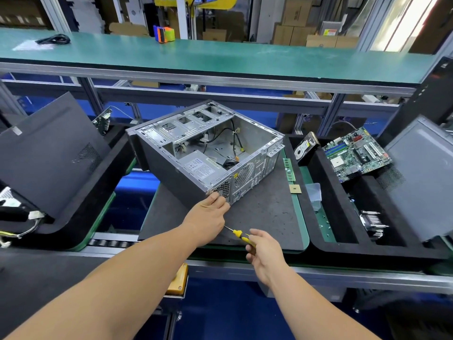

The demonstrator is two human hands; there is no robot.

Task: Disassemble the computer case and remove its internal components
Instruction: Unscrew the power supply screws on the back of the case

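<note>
An open grey computer case (171,173) lies on its side on a dark mat (264,217). Inside it sit a silver power supply (201,166), loose black cables (235,143) and empty drive bays (186,126). My left hand (208,217) touches the case's near bottom corner by the rear vent grille, fingers curled against the metal. My right hand (263,251) holds a yellow-and-black screwdriver (241,236) just in front of the mat's near edge; its thin shaft points left toward my left hand.
A black tray at right holds a green motherboard (355,154), a hard drive (306,147), a heatsink (372,223) and a grey side panel (421,180). A RAM stick (289,169) and a CPU chip (295,189) lie beside the case. A black panel (51,155) leans at left.
</note>
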